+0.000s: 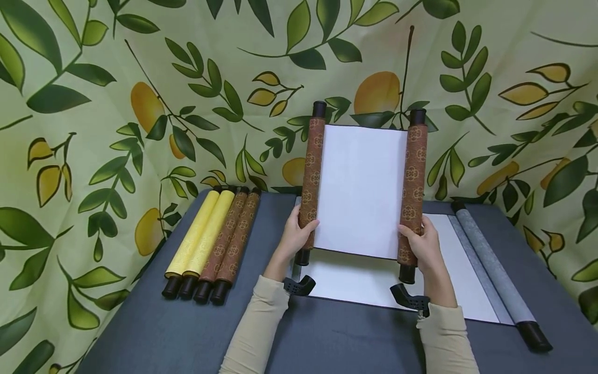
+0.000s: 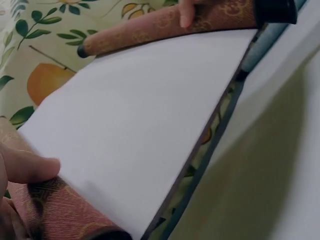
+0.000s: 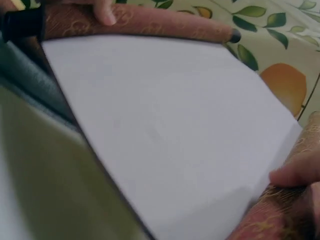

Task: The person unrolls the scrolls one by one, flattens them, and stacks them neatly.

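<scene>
A brown patterned scroll (image 1: 362,192) with black end knobs is held up, partly unrolled, its blank white sheet stretched between two rolls. My left hand (image 1: 295,234) grips the left roll near its lower end, thumb on the front. Around the right roll, my right hand (image 1: 422,244) holds on the same way. Both thumbs press the brocade beside the white paper in the wrist views. Beneath the raised scroll lies a larger grey-blue scroll (image 1: 495,259), spread open on the table; its left roll is mostly hidden behind my left hand and the raised scroll.
Two yellow scrolls (image 1: 198,228) and two brown scrolls (image 1: 235,234) lie side by side at the table's left. The table (image 1: 345,337) has a dark grey cover. Behind it hangs a leaf-and-fruit patterned cloth (image 1: 187,104). Each wrist wears a black camera mount (image 1: 299,285).
</scene>
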Demonstrator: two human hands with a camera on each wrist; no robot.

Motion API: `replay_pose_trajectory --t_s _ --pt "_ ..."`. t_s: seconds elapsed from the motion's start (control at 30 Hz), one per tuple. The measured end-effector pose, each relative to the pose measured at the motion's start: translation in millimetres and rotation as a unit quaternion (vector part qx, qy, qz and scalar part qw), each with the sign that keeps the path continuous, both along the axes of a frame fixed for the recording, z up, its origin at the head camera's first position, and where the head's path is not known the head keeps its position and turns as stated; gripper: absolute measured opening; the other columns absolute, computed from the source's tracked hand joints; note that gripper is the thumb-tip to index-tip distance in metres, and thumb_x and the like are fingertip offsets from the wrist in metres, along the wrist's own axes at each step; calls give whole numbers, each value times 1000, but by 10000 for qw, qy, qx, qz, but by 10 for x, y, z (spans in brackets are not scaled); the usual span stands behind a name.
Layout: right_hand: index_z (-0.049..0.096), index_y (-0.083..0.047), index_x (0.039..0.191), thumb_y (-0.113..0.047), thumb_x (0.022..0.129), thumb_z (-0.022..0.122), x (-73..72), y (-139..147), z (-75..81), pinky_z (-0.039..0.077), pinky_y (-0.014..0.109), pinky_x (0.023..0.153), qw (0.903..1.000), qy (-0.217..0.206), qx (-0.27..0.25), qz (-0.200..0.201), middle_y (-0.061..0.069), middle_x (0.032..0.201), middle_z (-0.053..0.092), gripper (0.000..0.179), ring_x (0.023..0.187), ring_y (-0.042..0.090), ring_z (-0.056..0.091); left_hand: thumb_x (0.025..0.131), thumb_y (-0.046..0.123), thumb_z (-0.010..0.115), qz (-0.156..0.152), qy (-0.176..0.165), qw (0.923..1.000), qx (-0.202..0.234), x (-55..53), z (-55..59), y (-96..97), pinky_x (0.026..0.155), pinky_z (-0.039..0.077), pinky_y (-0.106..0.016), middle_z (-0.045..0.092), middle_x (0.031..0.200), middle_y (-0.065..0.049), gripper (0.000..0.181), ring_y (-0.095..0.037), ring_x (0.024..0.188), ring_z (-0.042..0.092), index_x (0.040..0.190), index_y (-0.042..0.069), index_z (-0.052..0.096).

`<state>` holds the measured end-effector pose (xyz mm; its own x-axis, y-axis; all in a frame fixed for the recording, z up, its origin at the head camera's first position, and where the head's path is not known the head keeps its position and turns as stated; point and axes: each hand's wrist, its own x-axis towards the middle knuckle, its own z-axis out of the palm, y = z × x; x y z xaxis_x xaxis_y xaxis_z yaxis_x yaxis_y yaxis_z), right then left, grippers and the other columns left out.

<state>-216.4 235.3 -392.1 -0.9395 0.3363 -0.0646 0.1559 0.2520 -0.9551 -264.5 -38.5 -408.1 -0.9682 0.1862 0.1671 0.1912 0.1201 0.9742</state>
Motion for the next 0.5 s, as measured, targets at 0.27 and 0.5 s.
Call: replay_pose_trajectory --t_s 0.27,0.5 --pt "35 3 139 -16 97 47 -22 15 -102 43 16 66 9977 307 451 -411 22 129 49 48 92 14 52 97 7 48 11 -13 9999 137 47 -40 126 105 40 -50 38 141 -25 54 -35 129 43 144 -1 23" --pt "39 2 137 -18 95 45 -53 -19 -90 44 19 63 9974 359 219 -578 18 119 51 47 83 10 51 92 17 52 1214 97 9919 -365 42 -47 157 75 49 -32 60 119 -22 49 -26 97 58 137 4 41"
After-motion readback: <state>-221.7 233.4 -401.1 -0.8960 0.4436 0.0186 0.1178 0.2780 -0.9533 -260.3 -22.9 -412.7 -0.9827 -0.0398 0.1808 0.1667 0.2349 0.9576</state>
